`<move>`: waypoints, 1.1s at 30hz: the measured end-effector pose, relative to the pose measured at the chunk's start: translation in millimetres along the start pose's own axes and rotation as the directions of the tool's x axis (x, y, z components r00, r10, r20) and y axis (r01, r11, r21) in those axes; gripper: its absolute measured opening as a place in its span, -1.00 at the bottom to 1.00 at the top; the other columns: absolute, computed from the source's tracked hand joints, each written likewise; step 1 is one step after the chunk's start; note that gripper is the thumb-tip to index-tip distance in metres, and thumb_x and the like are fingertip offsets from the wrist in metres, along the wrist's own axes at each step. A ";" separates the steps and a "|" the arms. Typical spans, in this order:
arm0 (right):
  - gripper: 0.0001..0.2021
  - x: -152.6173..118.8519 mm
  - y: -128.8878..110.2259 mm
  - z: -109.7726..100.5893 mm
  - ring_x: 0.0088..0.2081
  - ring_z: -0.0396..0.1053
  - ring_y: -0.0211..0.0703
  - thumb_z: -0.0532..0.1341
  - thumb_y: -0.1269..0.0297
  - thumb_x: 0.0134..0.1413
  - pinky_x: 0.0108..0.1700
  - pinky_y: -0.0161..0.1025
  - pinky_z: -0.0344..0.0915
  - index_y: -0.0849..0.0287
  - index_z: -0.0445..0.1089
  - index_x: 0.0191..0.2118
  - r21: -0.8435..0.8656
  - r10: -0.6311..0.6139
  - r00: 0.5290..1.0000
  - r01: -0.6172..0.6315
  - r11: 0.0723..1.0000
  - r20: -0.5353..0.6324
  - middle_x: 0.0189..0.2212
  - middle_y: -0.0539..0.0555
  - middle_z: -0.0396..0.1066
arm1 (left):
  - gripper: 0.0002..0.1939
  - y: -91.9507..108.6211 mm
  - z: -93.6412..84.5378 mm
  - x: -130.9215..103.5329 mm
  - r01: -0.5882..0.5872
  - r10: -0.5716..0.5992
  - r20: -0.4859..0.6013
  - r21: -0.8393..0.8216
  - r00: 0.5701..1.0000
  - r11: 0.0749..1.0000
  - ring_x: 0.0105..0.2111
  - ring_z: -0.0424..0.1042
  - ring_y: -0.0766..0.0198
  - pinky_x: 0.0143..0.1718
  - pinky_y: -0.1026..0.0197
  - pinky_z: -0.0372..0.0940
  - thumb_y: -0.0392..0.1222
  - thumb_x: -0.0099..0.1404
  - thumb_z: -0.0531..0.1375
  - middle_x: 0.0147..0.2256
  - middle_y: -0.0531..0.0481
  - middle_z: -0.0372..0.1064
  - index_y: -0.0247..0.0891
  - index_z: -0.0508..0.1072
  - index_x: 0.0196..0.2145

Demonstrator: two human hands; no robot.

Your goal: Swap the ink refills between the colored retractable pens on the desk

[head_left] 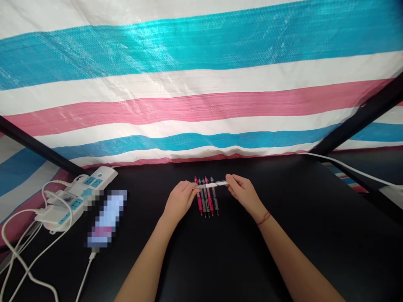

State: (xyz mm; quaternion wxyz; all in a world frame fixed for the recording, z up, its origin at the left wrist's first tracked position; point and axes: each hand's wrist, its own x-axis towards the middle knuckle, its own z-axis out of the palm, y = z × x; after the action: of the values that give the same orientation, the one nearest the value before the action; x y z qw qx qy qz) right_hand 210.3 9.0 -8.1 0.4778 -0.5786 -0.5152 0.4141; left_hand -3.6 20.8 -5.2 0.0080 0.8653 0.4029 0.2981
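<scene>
A slim white strip (211, 185) stretches crosswise between my hands; I cannot tell whether it is tape, paper or a pen. My left hand (181, 199) pinches its left end between thumb and fingers. At the other end, my right hand (241, 188) is closed on it in the same way. Under or just behind the strip, several click pens lie side by side on the black table. Some are red, like the pen (210, 205) near the right of the row, and others have grey grips, like the rightmost pen (215, 203). The strip hides their middles.
A white power strip (105, 176) with plugs and cables lies at the left. Beside it, a phone (108, 218), blurred out, has a white cable (85, 272) attached. A striped plastic sheet (201, 113) hangs behind the black table (201, 260). Another white cable (355, 165) runs at the right.
</scene>
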 end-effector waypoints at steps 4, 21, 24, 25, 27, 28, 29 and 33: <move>-0.54 1.3 3.0 2.7 -0.73 -0.16 -0.43 0.15 -0.15 -0.04 -0.68 -0.37 -0.23 0.16 0.18 -0.64 0.116 0.168 0.985 -0.171 0.978 0.033 -0.79 -0.17 -0.10 | -0.81 0.2 1.8 -0.8 -0.071 0.063 -0.123 -0.061 0.990 0.996 -0.34 0.38 0.23 -0.26 0.20 0.31 -0.19 0.37 0.02 -0.34 -0.07 0.43 -0.26 0.39 -0.18; -0.58 -3.1 -3.8 7.5 -0.80 -0.21 -0.50 0.19 0.04 0.00 -0.73 -0.42 -0.30 0.17 0.12 -0.69 0.293 0.362 0.894 -0.432 0.853 0.263 -0.84 -0.21 -0.14 | -0.65 26.8 11.4 -3.9 0.175 -0.404 0.005 -0.907 0.915 0.384 0.04 0.34 0.09 0.05 0.02 0.24 -0.02 0.34 0.03 0.03 -0.17 0.36 -0.19 0.37 -0.01; -0.57 -3.8 -2.9 10.2 -0.80 -0.22 -0.50 0.18 -0.04 0.01 -0.73 -0.42 -0.30 0.17 0.16 -0.65 0.335 0.351 0.890 -0.439 0.834 0.293 -0.84 -0.22 -0.14 | -0.66 37.8 12.8 0.4 0.185 -0.526 0.079 -0.971 0.847 0.152 -0.02 0.40 0.06 0.02 0.00 0.29 0.05 0.26 0.13 -0.09 -0.17 0.45 -0.24 0.44 -0.15; -0.56 -4.0 -2.2 11.7 -0.79 -0.23 -0.50 0.17 -0.07 0.01 -0.73 -0.41 -0.30 0.17 0.18 -0.64 0.346 0.347 0.890 -0.438 0.830 0.295 -0.83 -0.22 -0.14 | -0.67 39.4 12.6 2.1 0.193 -0.569 0.099 -0.975 0.816 0.107 -0.06 0.43 0.07 0.00 0.00 0.31 0.05 0.23 0.16 -0.16 -0.16 0.48 -0.26 0.45 -0.20; -0.55 -4.6 -1.0 16.0 -0.78 -0.25 -0.49 0.17 -0.11 -0.01 -0.72 -0.40 -0.31 0.18 0.20 -0.62 0.357 0.344 0.894 -0.433 0.828 0.287 -0.83 -0.23 -0.15 | -0.68 39.9 12.1 5.3 0.199 -0.651 0.129 -0.979 0.748 0.035 -0.11 0.46 0.09 -0.02 0.01 0.32 0.06 0.16 0.23 -0.26 -0.10 0.50 -0.27 0.45 -0.29; -0.54 -5.0 -0.6 18.5 -0.77 -0.26 -0.49 0.18 -0.13 -0.03 -0.72 -0.40 -0.32 0.18 0.20 -0.62 0.359 0.340 0.899 -0.425 0.831 0.277 -0.82 -0.23 -0.16 | -0.68 39.1 12.0 6.6 0.198 -0.682 0.143 -0.980 0.717 0.002 -0.13 0.47 0.09 -0.02 0.02 0.32 0.06 0.13 0.25 -0.28 -0.08 0.49 -0.27 0.44 -0.32; -0.54 -5.5 -0.4 20.9 -0.77 -0.27 -0.49 0.19 -0.14 -0.05 -0.71 -0.39 -0.32 0.17 0.19 -0.62 0.361 0.327 0.907 -0.408 0.839 0.266 -0.81 -0.23 -0.16 | -0.67 38.1 12.0 7.5 0.194 -0.707 0.156 -0.981 0.690 -0.028 -0.13 0.47 0.10 -0.02 0.02 0.32 0.05 0.10 0.27 -0.30 -0.06 0.49 -0.27 0.43 -0.34; -0.58 -7.9 -0.8 26.4 -0.72 -0.19 -0.47 0.23 -0.10 -0.09 -0.69 -0.39 -0.25 0.16 0.18 -0.58 0.381 0.134 0.973 -0.199 0.903 0.190 -0.74 -0.20 -0.08 | -0.65 32.5 12.7 8.5 0.156 -0.773 0.196 -0.980 0.603 -0.126 -0.16 0.48 0.14 -0.01 0.03 0.32 0.05 0.03 0.33 -0.33 -0.02 0.47 -0.28 0.42 -0.36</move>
State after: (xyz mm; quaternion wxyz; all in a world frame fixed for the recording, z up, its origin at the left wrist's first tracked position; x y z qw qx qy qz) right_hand 183.6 4.6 -12.7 0.5054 -0.4766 -0.4053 0.5943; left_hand 29.8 7.6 -3.1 0.5830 0.3059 0.3828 0.6482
